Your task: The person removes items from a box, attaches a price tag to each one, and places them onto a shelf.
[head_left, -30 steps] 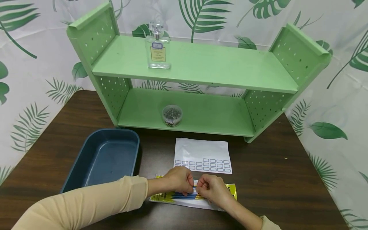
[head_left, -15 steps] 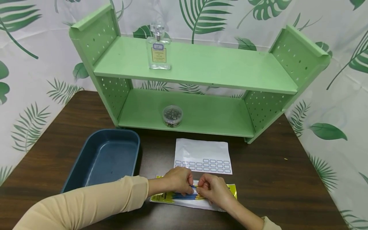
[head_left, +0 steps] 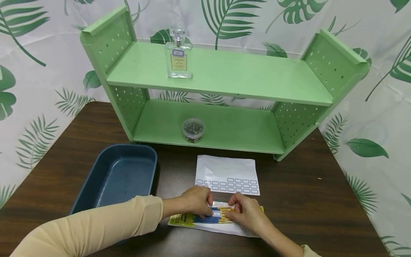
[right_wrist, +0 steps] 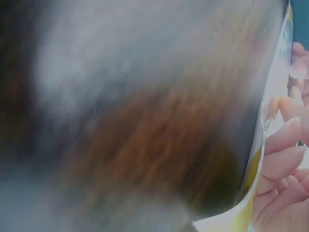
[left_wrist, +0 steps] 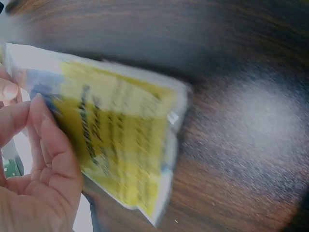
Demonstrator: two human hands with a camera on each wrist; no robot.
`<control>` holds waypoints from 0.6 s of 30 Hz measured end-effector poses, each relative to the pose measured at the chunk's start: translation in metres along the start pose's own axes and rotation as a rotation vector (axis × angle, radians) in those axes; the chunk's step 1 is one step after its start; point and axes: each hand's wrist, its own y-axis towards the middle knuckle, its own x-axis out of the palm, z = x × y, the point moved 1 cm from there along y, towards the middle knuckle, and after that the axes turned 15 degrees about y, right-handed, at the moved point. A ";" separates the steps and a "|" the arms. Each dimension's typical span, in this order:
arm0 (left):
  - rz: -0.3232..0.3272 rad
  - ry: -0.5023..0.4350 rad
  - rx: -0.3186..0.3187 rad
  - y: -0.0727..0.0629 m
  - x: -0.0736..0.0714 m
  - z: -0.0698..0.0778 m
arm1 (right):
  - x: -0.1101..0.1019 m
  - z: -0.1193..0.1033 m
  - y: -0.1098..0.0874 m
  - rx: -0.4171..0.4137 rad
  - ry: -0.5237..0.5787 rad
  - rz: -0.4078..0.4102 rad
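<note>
A flat clear packet of paintbrushes [head_left: 205, 220], with blue handles, gold ferrules and yellow printed ends, lies at the table's front. On its middle is a small white sticker [head_left: 217, 213] with a blue border. My left hand [head_left: 196, 200] rests over the packet's left part, its thumb tip pressing at the sticker's left edge. My right hand [head_left: 248, 213] is over the right part, thumb touching near the sticker's right edge and forefinger apart from it. In the left wrist view, the packet's yellow printed end [left_wrist: 125, 135] shows beyond the left fingers.
A sheet of blue-bordered stickers [head_left: 226, 171] lies behind the packet. A dark blue tray [head_left: 154, 171] stands at the left, partly under the left sleeve. The green two-tier shelf [head_left: 237, 71] at the back holds a glass perfume bottle [head_left: 178, 60] and a round tub of small metal pieces [head_left: 193, 130].
My hands have moved apart, the right hand shifting right and its thumb and forefinger spreading. The sticker, earlier mostly covered by the fingers, now shows flat on the packet.
</note>
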 end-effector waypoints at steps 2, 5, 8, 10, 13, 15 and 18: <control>-0.007 0.000 -0.009 0.000 -0.001 -0.002 | -0.003 0.000 -0.001 -0.017 -0.028 0.012; -0.015 -0.012 -0.012 -0.001 -0.007 -0.004 | -0.005 0.001 -0.002 -0.021 -0.051 0.029; 0.003 -0.054 0.000 -0.003 -0.022 -0.006 | -0.006 0.003 -0.002 -0.010 -0.057 0.042; 0.026 -0.112 0.004 -0.006 -0.035 -0.009 | -0.006 0.004 -0.002 0.000 -0.062 0.048; 0.073 -0.241 -0.004 -0.012 -0.060 -0.016 | -0.006 0.005 -0.001 0.010 -0.068 0.051; 0.106 -0.350 -0.012 -0.019 -0.078 -0.023 | -0.006 0.005 -0.002 0.019 -0.073 0.050; 0.188 -0.484 -0.020 -0.035 -0.106 -0.036 | -0.008 0.004 -0.003 0.028 -0.079 0.045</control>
